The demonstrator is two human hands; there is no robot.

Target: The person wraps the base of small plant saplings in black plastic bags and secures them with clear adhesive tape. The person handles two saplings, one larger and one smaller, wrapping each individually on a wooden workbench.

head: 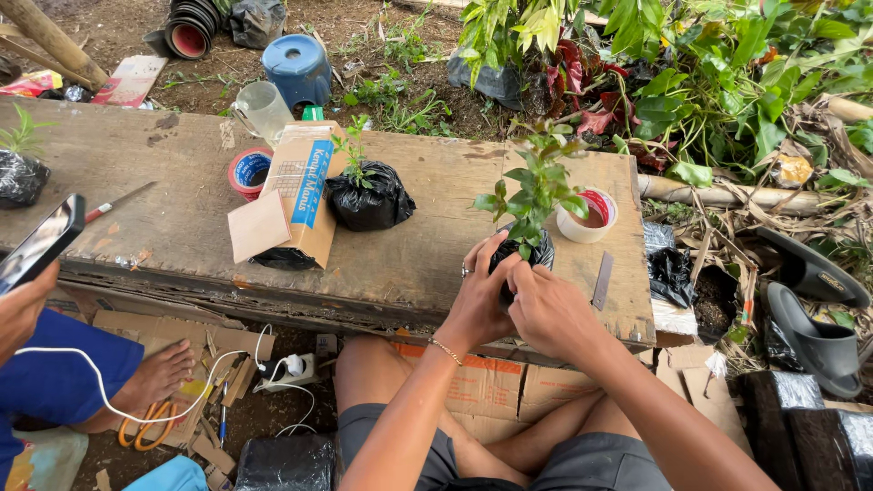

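Both my hands wrap a small black plastic grow bag [536, 255] that stands on the wooden board [427, 264] near its front right part. My left hand [480, 295] holds the bag's left side, a ring on one finger and a bracelet at the wrist. From the right, my right hand [550, 314] grips the bag. A leafy green seedling [536, 186] rises upright out of the bag. The bag is mostly hidden by my fingers.
Another bagged seedling [368, 195] and an open cardboard box [296, 195] stand mid-board, tape rolls [248, 171] [591, 216] and a flat blade [602, 280] lie nearby. A second person at left holds a phone [38, 244]. Sandals [814, 300] and leafy plants lie to the right.
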